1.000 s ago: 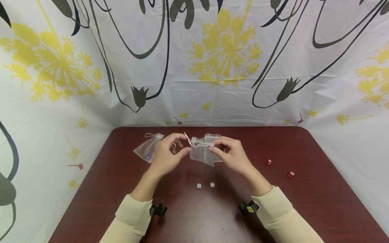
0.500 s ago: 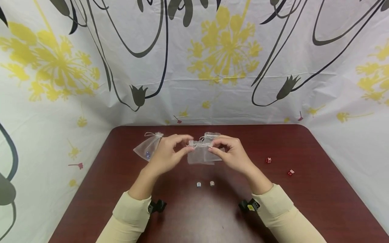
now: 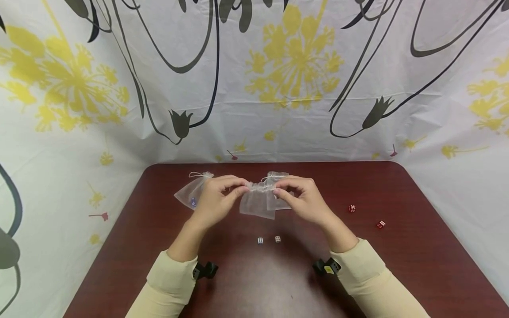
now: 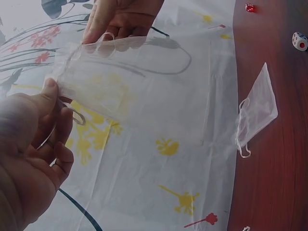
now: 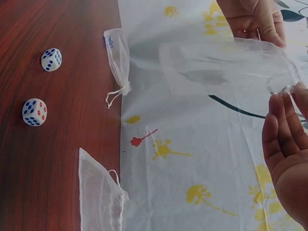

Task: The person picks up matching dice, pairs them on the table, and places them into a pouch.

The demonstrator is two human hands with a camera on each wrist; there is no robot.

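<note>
A sheer white organza drawstring bag [image 3: 254,206] is stretched between my two hands above the table. My left hand [image 3: 216,194] pinches one side of its gathered mouth between thumb and fingers. The other side of the mouth is pinched by my right hand [image 3: 304,198]. Seen from the left wrist, the held bag [image 4: 154,96] looks flat, with its cord showing through the fabric. Close in front of me on the table lie two white dice, one [image 3: 260,240] left of the other [image 3: 277,239].
Behind my right hand lies another organza bag [image 3: 277,177], partly covered. A bag [image 3: 186,192] with blue dice [image 3: 193,202] inside lies by my left hand. Two red dice [image 3: 351,208] sit on the right of the dark red table [image 3: 421,269]. A patterned cloth [image 3: 230,132] hangs behind.
The left fingers, spread apart near the cord earlier, have closed onto the bag's mouth. The cord end that stuck up is down, and the mouth is now pulled straight between both hands.
</note>
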